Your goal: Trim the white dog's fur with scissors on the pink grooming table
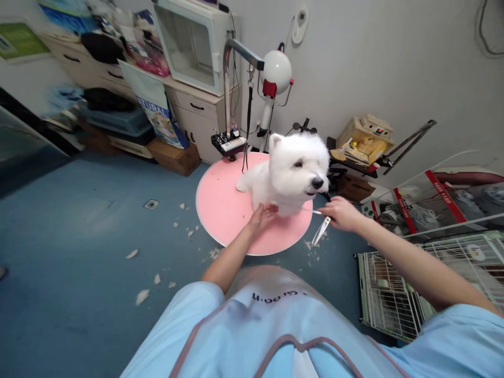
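A small white fluffy dog (289, 170) sits on a round pink grooming table (224, 210), facing right. My left hand (263, 216) rests against the dog's chest, fingers curled into the fur. My right hand (342, 214) is just right of the dog's chin, closed on silver scissors (321, 231) whose blades hang down and left. A thin comb-like tool also sticks out of this hand toward the dog.
A metal grooming arm (232, 63) with a black leash (247, 126) rises behind the table. A round dryer on a stand (276, 71) is by the wall. A wire cage (397, 289) stands at right. Fur clumps (142, 296) lie on the blue floor.
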Motion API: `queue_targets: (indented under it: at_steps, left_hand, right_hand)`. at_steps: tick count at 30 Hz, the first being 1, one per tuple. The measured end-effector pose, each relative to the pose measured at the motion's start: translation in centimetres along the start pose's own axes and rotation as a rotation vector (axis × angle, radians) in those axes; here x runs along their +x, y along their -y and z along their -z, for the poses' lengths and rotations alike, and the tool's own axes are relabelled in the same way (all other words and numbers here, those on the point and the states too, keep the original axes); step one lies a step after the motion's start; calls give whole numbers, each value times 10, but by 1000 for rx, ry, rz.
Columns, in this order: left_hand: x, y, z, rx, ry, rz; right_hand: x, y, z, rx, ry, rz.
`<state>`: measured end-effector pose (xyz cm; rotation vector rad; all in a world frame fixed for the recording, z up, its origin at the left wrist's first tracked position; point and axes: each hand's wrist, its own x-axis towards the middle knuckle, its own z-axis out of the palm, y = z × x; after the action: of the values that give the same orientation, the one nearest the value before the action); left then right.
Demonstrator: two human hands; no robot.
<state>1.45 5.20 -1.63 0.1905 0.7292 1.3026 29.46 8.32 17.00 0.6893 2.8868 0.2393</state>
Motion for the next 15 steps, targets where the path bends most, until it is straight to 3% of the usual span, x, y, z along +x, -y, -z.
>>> queue_targets:
  at_steps: [3, 6, 10, 13, 15]
  left_hand:
    - [-27, 44, 8, -11, 140, -82]
    - [-48, 69, 15, 285, 72, -97]
    - [-58, 59, 37, 733, 260, 81]
    - [-47, 42, 43, 786, 144, 132]
    - [-26, 41, 28, 702, 57, 81]
  right_hand:
    - [-13, 17, -38, 351, 128, -38]
    - [-31, 48, -85, 736, 192, -176]
    - [-71, 84, -148, 1066, 112, -362]
    - [-107, 113, -194, 1188, 85, -550]
    - [-127, 136, -222, 1227, 79, -717]
